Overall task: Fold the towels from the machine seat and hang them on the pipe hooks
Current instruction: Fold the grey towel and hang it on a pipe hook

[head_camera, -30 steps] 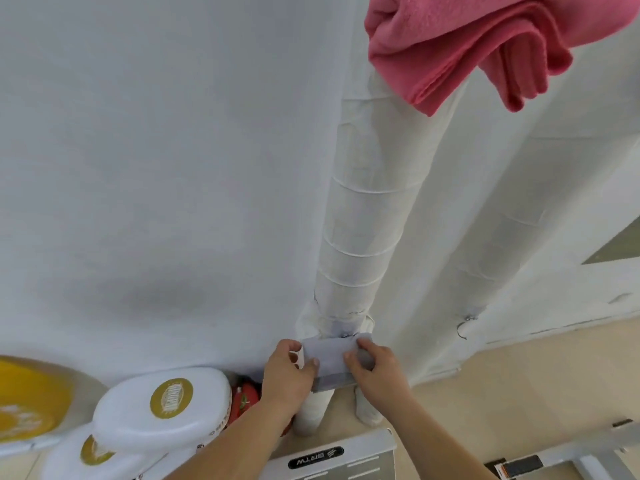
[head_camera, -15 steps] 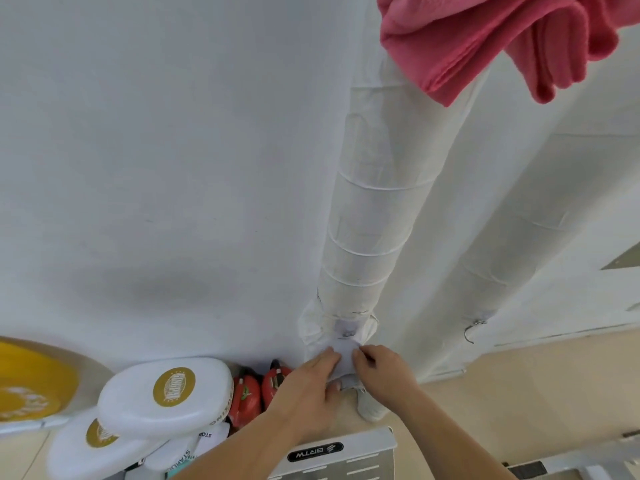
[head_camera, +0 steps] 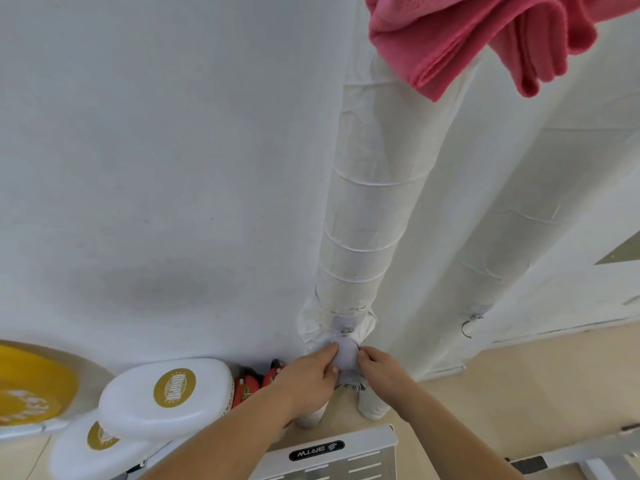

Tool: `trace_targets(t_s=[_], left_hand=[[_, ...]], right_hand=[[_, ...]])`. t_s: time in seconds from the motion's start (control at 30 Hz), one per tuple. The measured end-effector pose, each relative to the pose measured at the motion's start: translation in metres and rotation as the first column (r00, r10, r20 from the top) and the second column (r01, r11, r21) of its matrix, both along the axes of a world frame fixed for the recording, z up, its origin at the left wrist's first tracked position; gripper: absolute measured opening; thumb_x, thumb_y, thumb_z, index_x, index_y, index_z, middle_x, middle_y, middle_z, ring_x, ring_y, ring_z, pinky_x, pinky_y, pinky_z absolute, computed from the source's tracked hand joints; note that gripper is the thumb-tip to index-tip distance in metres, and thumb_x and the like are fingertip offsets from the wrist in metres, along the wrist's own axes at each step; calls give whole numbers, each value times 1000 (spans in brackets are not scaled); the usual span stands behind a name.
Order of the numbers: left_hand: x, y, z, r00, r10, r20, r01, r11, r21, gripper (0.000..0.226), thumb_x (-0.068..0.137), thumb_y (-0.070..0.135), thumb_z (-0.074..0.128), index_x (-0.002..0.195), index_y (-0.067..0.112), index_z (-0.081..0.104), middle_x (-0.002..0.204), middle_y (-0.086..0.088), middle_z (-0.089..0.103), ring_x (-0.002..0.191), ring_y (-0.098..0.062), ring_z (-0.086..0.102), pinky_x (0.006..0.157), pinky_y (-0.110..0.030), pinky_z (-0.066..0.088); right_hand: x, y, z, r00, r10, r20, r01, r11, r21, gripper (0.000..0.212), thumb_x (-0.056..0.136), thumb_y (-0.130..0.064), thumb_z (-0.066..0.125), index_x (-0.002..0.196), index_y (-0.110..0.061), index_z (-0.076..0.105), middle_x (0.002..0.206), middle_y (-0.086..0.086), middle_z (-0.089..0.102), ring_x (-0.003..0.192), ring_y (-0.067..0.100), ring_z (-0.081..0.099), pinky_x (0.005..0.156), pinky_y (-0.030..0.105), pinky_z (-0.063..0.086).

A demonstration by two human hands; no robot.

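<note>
grey towel [head_camera: 346,355]: folded small and pressed to the lower end of the wrapped pipe [head_camera: 367,209], just under its hook, so that a fold can be caught on the metal
left hand [head_camera: 308,372]: grasping the towel's left edge, fingers curled over the cloth and thumb underneath, to keep the folds from slipping apart
right hand [head_camera: 381,368]: pinching the right edge, fingertips touching the cloth just beside the left hand's, so the bundle is stretched level between the two
hook [head_camera: 346,330]: a small metal clip on the front of the pipe near its foot, just above the towel's top edge; whether the cloth is caught on it cannot be told
pink towel [head_camera: 467,39]: draped in loose folds at the upper end of the same pipe, well apart from the hands; its hanging looks done
second pipe [head_camera: 519,220]: to the right, near its foot a bare wire hook [head_camera: 467,329], seemingly free for another towel
step in hand: probably hanging the grey towel; the next move seems to call for lifting the cloth onto the hook before either grip loosens
floor at the wall's foot: white tubs [head_camera: 166,393] with gold labels to the left, a machine plate [head_camera: 322,455] below the wrists
</note>
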State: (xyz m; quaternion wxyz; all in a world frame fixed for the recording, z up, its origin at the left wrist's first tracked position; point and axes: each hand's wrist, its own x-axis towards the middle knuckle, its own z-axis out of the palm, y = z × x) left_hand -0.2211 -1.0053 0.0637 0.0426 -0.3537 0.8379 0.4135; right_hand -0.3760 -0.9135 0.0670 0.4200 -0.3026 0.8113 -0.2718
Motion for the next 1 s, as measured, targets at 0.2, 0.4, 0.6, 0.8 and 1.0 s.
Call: trace_targets(t_s=[0.2, 0.4, 0.6, 0.8, 1.0], left_hand=[[10, -9, 18, 998, -32, -62, 22, 986, -165, 53, 99, 29, 51, 151, 27, 40, 153, 4, 48, 136, -17, 48, 114, -29, 38], [21, -14, 38, 995, -30, -98, 3, 966, -257, 49, 99, 28, 54, 147, 27, 46, 150, 5, 49, 135, -17, 48, 112, -28, 37], [42, -18, 42, 996, 4, -88, -28, 962, -272, 51, 100, 34, 53, 150, 29, 43, 154, 11, 45, 140, -11, 44, 116, -24, 33], [47, 3, 41, 980, 56, -190, -100, 968, -230, 43, 100, 29, 55, 143, 29, 51, 146, 13, 52, 133, -8, 50, 111, -20, 35], [78, 37, 36, 977, -27, -213, 6, 995, -100, 36, 98, 27, 57, 133, 34, 58, 123, 21, 61, 112, 1, 59, 105, -26, 48]], right_hand=[[-12, 1, 20, 973, 14, -229, -21, 999, -26, 38, 104, -30, 42, 103, -3, 69, 102, 13, 70, 90, 27, 61, 79, 35, 51], [-10, 8, 43, 964, 20, -264, -40, 997, -73, 36, 106, -34, 43, 121, -15, 70, 120, 1, 68, 104, 18, 61, 81, 21, 44], [-10, 16, 51, 954, -55, -294, 3, 985, -173, 23, 103, -31, 48, 102, -25, 70, 105, -8, 71, 97, 15, 64, 79, 25, 43], [15, 37, 58, 928, -161, -337, 73, 963, -258, 26, 100, -33, 53, 117, -24, 71, 118, -15, 66, 109, 7, 59, 97, 26, 46], [64, 92, 59, 932, -299, -207, 239, 932, -271, 18, 98, -29, 56, 97, -27, 73, 90, -8, 74, 83, 11, 68, 80, 29, 57]])
